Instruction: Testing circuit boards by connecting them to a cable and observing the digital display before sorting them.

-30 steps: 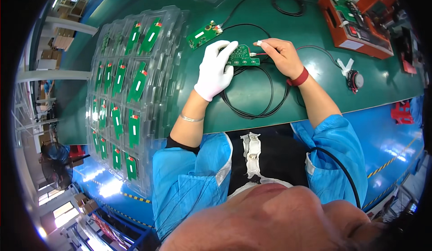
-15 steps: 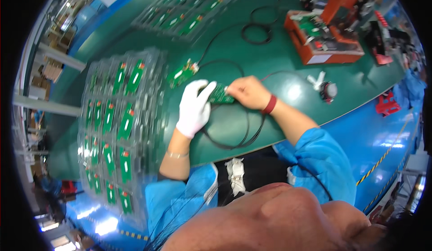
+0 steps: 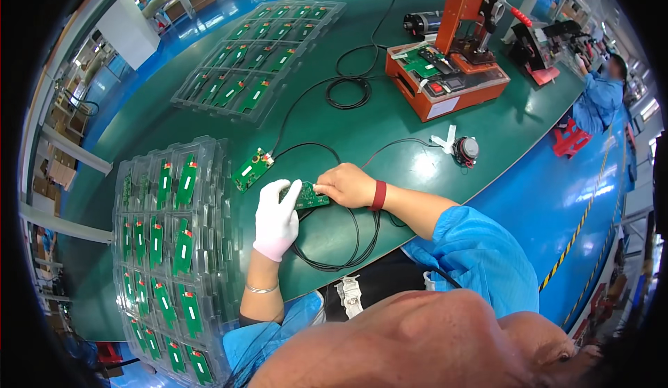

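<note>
My left hand (image 3: 277,215), in a white glove, grips the left end of a green circuit board (image 3: 307,195). The bare fingers of my right hand (image 3: 346,186) are closed at the board's upper right edge; what they pinch there is hidden. A red band circles my right wrist. Just beyond my left hand lies another green circuit board (image 3: 251,170), with a black cable joined to its upper right end. Loops of black cable (image 3: 335,265) rest on the table in front of me, below the held board.
Stacked clear trays (image 3: 209,207) of green boards stand at left, with another board tray (image 3: 259,54) farther back. An orange press fixture (image 3: 447,80) sits at far right. Nearer is a small round speaker-like part (image 3: 465,151) with wires. A person in blue (image 3: 602,94) sits beyond.
The whole view has shifted, so the table's things appear lower and farther left. Both hands stay on the same board, and the right fingers remain at its upper edge.
</note>
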The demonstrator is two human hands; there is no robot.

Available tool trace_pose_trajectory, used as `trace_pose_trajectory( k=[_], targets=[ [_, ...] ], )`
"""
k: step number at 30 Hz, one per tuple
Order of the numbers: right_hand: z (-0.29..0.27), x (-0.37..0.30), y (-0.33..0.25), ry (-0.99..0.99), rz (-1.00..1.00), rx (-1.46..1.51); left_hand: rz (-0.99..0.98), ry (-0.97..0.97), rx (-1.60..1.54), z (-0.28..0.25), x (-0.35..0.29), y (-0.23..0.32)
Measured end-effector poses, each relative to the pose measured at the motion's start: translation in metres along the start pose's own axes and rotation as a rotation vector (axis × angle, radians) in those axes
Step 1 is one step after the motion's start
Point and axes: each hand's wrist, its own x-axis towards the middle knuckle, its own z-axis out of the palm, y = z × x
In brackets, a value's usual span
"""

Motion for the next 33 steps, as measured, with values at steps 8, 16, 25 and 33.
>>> trace_pose_trajectory(
  k=[8,16,25,33],
  targets=[
    [-0.029,0.005,0.001,0.11,-0.015,-0.07,-0.063,0.02,-0.012,0.006,0.006,0.005],
    [-0.122,-0.02,0.076,0.913,0.294,-0.654,-0.108,0.068,-0.009,0.003,-0.005,-0.01],
    [-0.133,-0.062,0.134,0.746,0.444,-0.889,-0.087,0.086,-0.012,0.0,-0.008,-0.014],
    [-0.144,-0.046,0.111,0.575,0.738,-0.995,-0.09,0.154,-0.033,0.005,0.0,-0.012]
  ],
)
